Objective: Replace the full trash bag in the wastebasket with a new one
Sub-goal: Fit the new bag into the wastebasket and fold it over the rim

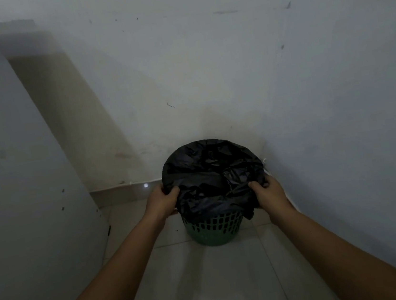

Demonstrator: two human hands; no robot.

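- Seemingly the step in hand, in the head view, is working the black trash bag [213, 173] at the rim of the green wastebasket [214, 230], which stands on the tiled floor [208, 285] in a corner, close to the wall [230, 58].
- Left hand [162, 201]: its grip is curled round the folded-over plastic at the left of the rim, pinching it.
- Right hand [269, 191]: its grip is curled likewise round the plastic at the right of the rim.
- To do it well, I judge: move both sides evenly, keep the film gathered in the fingers so it does not tear, and steady the basket, since light latticed plastic may lift with the bag.
- Whether this bag is full cannot be told; its inside is dark.
- Count: 1 wastebasket, 1 trash bag, 2 hands, 1 pale upright panel [7, 173] to the left.
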